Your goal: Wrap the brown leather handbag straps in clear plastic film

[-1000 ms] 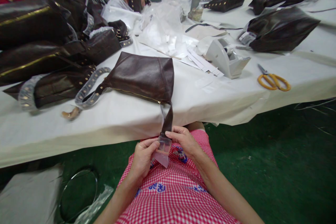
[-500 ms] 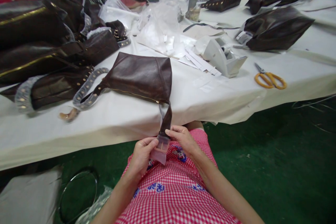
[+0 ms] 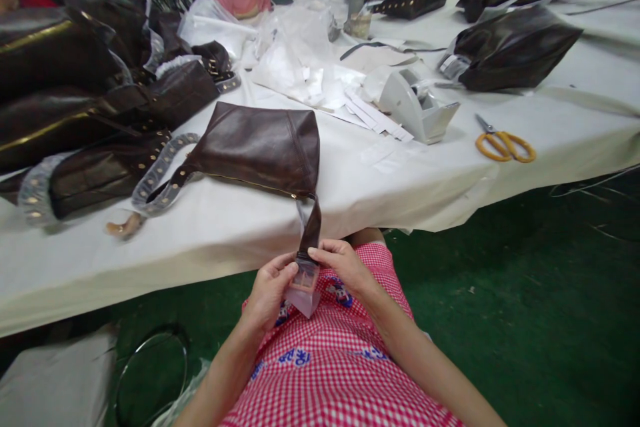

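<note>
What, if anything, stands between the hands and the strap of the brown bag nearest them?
Nothing visible bars the right hand, which grips the strap; at the left hand, clear plastic covers the strap's end.

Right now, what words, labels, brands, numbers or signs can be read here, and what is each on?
No text reads with certainty.
Blue lettering on the checked cloth over the lap: too blurred to read.
White label on the dark bag beyond the scissors: too small to read.
Strap and wrapped buckle: no lettering visible.
</note>
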Action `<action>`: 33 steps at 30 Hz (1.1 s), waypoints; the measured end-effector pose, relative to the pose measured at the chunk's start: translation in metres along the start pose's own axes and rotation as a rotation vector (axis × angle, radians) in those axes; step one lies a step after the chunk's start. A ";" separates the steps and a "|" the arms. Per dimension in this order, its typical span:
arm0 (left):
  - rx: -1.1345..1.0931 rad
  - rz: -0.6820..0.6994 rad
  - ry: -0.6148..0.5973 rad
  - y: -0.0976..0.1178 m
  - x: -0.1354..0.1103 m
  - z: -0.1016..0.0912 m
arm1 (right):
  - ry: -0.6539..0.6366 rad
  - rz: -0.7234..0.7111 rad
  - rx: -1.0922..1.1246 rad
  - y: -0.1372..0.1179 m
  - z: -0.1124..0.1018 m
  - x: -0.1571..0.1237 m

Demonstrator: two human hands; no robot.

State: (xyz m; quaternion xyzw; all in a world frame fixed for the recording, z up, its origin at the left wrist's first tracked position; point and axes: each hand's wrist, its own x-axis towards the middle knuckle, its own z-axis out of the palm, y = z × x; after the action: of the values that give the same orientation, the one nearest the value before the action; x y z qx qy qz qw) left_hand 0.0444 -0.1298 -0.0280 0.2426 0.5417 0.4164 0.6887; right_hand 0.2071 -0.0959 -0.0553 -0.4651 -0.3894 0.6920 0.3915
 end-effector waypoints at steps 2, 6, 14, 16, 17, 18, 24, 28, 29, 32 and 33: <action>0.008 0.046 -0.013 0.002 0.000 0.002 | 0.001 -0.026 -0.039 -0.001 0.000 -0.001; 0.079 0.089 -0.078 0.006 -0.001 0.006 | 0.013 -0.046 -0.071 -0.004 0.000 -0.006; 0.082 0.105 -0.164 0.002 0.004 0.017 | 0.185 -0.073 0.094 0.006 -0.013 -0.029; 0.084 0.101 -0.156 0.002 0.004 0.018 | 0.230 -0.201 -0.056 0.007 -0.018 -0.035; 0.086 0.098 -0.157 0.002 0.003 0.018 | 0.237 -0.266 -0.142 0.006 -0.020 -0.037; 0.089 0.097 -0.160 0.002 0.002 0.018 | 0.236 -0.321 -0.222 0.005 -0.021 -0.039; 0.124 0.118 -0.144 0.000 0.000 0.020 | 0.211 -0.512 -0.549 0.001 -0.019 -0.041; 0.138 0.119 -0.142 0.000 0.001 0.022 | 0.199 -0.545 -0.694 0.002 -0.019 -0.039; 0.144 0.119 -0.143 0.000 0.001 0.022 | 0.182 -0.557 -0.730 0.002 -0.019 -0.039; 0.165 0.121 -0.146 -0.001 0.001 0.021 | 0.117 -0.609 -0.817 0.002 -0.020 -0.038; 0.172 0.122 -0.146 -0.001 0.002 0.021 | 0.101 -0.623 -0.826 0.002 -0.021 -0.038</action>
State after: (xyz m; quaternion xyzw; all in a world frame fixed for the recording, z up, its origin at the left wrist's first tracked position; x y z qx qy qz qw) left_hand 0.0647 -0.1263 -0.0235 0.3628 0.5079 0.3906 0.6766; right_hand 0.2365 -0.1271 -0.0496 -0.4756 -0.7307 0.3080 0.3808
